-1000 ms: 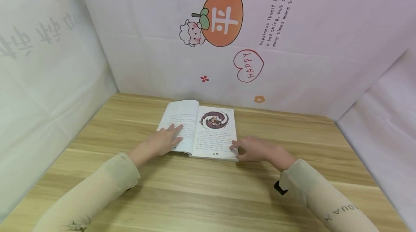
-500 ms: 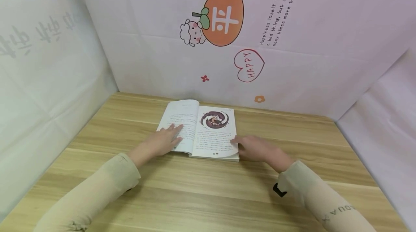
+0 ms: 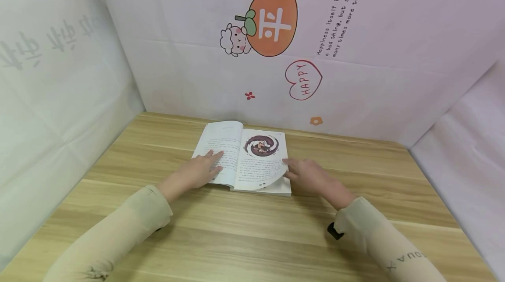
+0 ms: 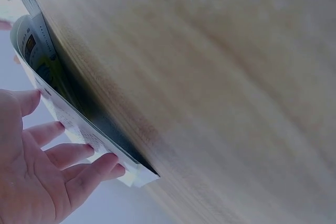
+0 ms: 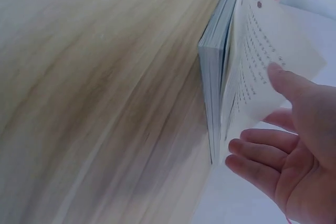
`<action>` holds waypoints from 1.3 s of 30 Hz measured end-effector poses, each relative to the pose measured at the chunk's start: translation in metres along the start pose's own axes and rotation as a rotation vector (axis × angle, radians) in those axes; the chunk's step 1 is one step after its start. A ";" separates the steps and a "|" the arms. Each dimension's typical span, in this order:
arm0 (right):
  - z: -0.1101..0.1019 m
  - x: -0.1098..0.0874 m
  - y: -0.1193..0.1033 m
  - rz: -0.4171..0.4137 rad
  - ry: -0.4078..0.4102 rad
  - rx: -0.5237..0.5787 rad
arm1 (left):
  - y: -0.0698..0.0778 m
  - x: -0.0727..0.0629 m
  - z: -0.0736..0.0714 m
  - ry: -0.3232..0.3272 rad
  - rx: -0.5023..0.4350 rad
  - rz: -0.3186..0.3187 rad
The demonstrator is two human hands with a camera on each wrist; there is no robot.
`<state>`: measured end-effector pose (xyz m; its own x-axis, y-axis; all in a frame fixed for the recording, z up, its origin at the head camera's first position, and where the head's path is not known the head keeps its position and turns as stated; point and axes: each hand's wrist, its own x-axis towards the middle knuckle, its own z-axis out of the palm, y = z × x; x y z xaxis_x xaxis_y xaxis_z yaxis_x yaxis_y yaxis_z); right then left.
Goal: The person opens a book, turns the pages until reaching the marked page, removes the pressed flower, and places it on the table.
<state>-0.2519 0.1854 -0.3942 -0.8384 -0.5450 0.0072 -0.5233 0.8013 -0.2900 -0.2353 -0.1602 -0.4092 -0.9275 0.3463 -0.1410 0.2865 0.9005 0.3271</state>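
An open book (image 3: 256, 172) lies on the table near the back wall, its right page showing a dark swirl picture above printed text. My left hand (image 3: 201, 170) rests on the left page with fingers spread; in the left wrist view the left hand's fingertips (image 4: 55, 127) touch that page, which bows up near the spine. At the right edge, my right hand (image 3: 309, 174) pinches a single page (image 5: 262, 61) between thumb and index finger. The page's lower corner curls up off the page block (image 5: 214, 61), and the other right fingers stay beside the book.
The wooden table (image 3: 236, 238) extends in front of the book and to both sides. Behind it stands a pale wall sheet (image 3: 189, 76) with printed cartoons and lettering. White sheets also close off the left and right sides.
My right hand has moved a little up along the book's right edge, lifting the page's lower corner up and inward. My left hand stays in place on the left page.
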 end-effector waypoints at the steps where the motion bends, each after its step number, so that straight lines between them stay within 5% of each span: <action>1: 0.000 0.001 -0.001 0.002 0.010 0.010 | 0.000 0.000 0.000 -0.002 -0.002 -0.001; 9: 0.000 0.006 -0.012 0.057 0.023 0.121 | 0.001 -0.002 -0.001 -0.009 -0.005 -0.017; 25: 0.014 0.015 -0.022 0.017 0.114 0.343 | 0.004 -0.003 0.000 0.029 -0.019 -0.005; 39: 0.021 0.015 -0.029 -0.078 0.150 0.136 | 0.003 -0.003 0.001 0.047 -0.030 0.018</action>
<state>-0.2465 0.1488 -0.4056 -0.8148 -0.5530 0.1739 -0.5705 0.7119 -0.4094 -0.2310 -0.1583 -0.4082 -0.9326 0.3491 -0.0914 0.2964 0.8856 0.3576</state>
